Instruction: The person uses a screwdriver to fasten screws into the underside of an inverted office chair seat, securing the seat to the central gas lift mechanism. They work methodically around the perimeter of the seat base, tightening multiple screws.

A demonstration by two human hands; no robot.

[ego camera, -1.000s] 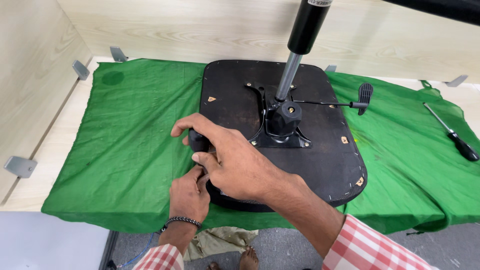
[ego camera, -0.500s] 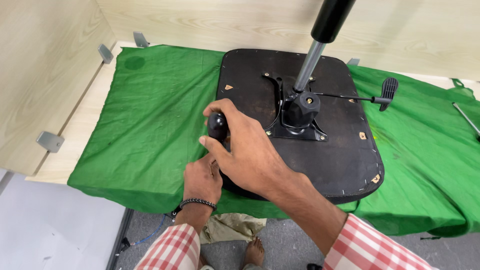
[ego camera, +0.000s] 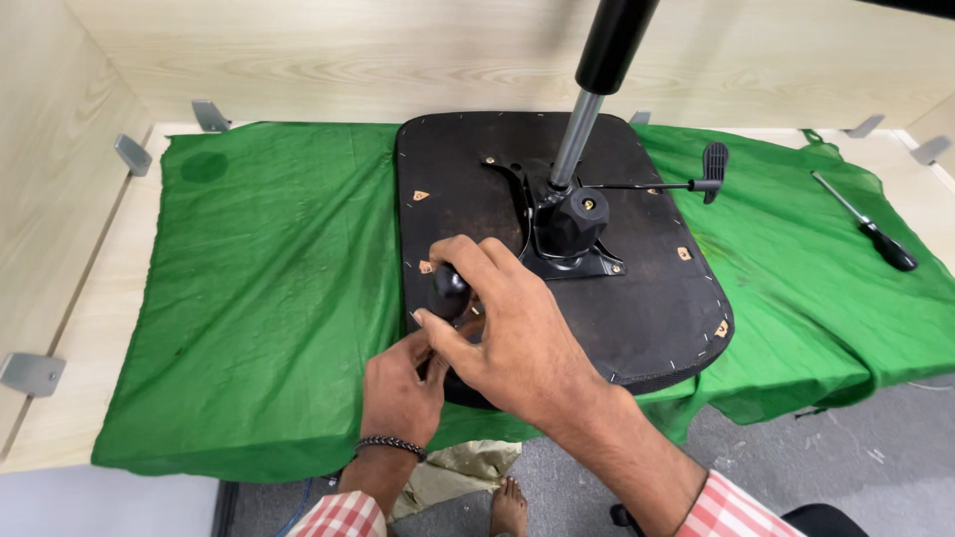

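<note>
A black round knob (ego camera: pixel 450 290) is gripped by the right hand (ego camera: pixel 507 333), fingers closed around it, at the near-left edge of the upturned chair seat base (ego camera: pixel 657 298). The left hand (ego camera: pixel 398 393) is pressed in just beneath, fingers curled at the seat edge — what it pinches cannot be told. The seat lies flat on a green cloth (ego camera: pixel 269 278) over the table (ego camera: pixel 90 328). Judgement: the knob is best kept square to its stem and the seat steadied against rotation by the lower hand. The gas lift cylinder (ego camera: pixel 587 109) stands off the mechanism plate — long axis up, tilted slightly right and away. A screwdriver (ego camera: pixel 865 234) lies well apart, far right.
</note>
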